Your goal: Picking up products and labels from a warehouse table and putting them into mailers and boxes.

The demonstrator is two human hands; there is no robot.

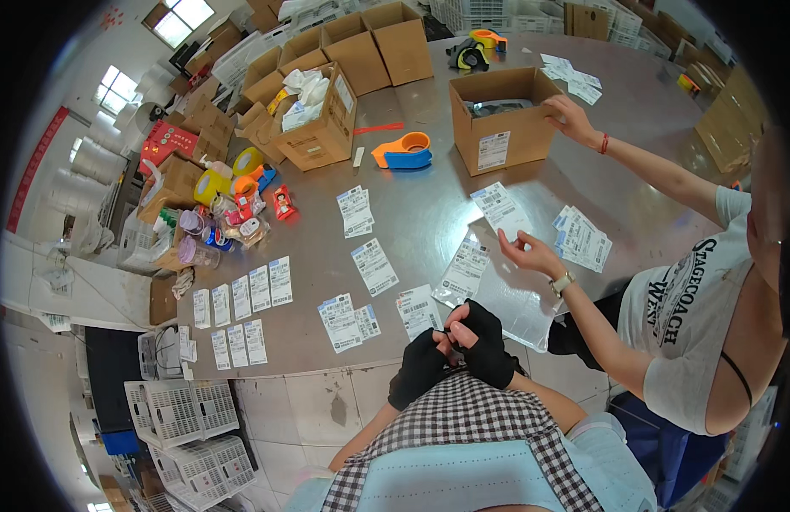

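Both of my hands wear black fingerless gloves and meet in front of my checked apron, at the near edge of the metal table (pixel 427 192). My left hand (pixel 423 365) touches my right hand (pixel 481 342) at the fingertips; whether something small lies between them cannot be told. Just beyond them lie a printed label sheet (pixel 419 310) and a clear plastic bag (pixel 529 313) with a label sheet (pixel 465 269) on it. More label sheets (pixel 374 265) are spread to the left, some in rows (pixel 257 288).
At the right a co-worker holds a label (pixel 500 208) and touches an open cardboard box (pixel 503 137). An orange and blue tape dispenser (pixel 402 152) stands mid-table. Farther back are cardboard boxes (pixel 318 137); jars and snacks (pixel 199 249) crowd the left. White crates (pixel 183 409) stand below the table.
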